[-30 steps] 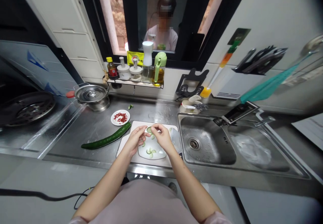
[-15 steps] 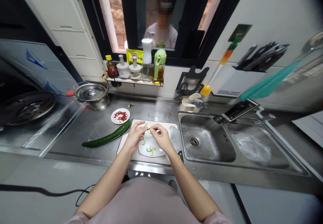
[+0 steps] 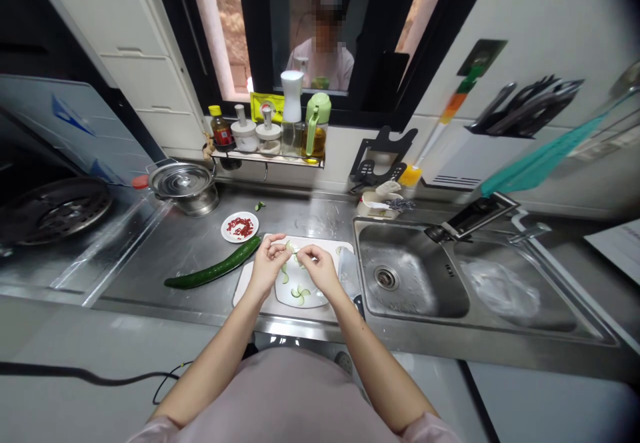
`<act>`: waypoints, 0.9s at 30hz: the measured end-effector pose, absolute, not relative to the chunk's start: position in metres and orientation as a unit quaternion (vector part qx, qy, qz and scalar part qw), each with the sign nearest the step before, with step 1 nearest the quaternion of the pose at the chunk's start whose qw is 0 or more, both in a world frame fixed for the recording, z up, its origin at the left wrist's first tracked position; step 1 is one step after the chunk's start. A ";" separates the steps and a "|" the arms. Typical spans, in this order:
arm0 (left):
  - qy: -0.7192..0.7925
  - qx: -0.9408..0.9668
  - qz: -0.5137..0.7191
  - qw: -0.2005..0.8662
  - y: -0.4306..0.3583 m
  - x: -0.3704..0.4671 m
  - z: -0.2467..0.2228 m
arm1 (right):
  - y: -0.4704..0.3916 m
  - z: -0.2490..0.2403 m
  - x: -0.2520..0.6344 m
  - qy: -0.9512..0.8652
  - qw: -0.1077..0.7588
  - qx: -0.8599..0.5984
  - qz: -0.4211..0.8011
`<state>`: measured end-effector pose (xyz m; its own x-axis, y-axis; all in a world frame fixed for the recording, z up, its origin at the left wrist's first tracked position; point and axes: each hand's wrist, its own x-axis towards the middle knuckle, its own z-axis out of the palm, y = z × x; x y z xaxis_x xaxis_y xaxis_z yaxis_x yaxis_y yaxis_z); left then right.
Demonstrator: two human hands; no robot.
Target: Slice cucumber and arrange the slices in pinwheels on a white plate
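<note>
Over the far part of a white plate (image 3: 313, 296), my left hand (image 3: 270, 260) pinches a thin pale green cucumber slice (image 3: 289, 246). My right hand (image 3: 319, 268) is closed at the fingertips just beside it, on a small slice partly hidden by the fingers. A pinwheel of cucumber slices (image 3: 300, 294) lies on the near part of the plate, with more slices (image 3: 285, 274) along its left side. Beneath the plate is a white cutting board (image 3: 243, 282). A knife (image 3: 347, 266) rests on the board's right edge, its dark handle toward me.
A whole cucumber (image 3: 210, 272) lies left of the board, near a small dish (image 3: 227, 233) of chopped red pieces. Farther left stands a lidded steel pot (image 3: 197, 200). The sink (image 3: 415, 270) is on the right. A condiment rack (image 3: 270, 158) hangs behind.
My left hand's fingers have curled in more, and both hands stay close together over the plate. The view has shifted slightly. The pinwheel of slices looks the same.
</note>
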<state>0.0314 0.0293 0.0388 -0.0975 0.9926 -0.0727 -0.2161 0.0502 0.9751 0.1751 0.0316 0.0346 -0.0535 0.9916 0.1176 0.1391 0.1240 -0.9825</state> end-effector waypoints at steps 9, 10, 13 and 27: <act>0.501 0.430 0.551 0.511 0.030 0.029 0.026 | 0.037 0.023 0.177 -0.560 0.468 -0.491 0.476; 0.502 0.429 0.551 0.509 0.030 0.028 0.023 | 0.039 0.020 0.177 -0.558 0.463 -0.491 0.483; 0.505 0.426 0.551 0.510 0.030 0.025 0.014 | 0.044 0.012 0.177 -0.557 0.447 -0.488 0.502; 0.573 0.409 0.518 0.485 0.035 0.005 -0.056 | 0.072 -0.052 0.171 -0.659 0.312 -0.508 0.458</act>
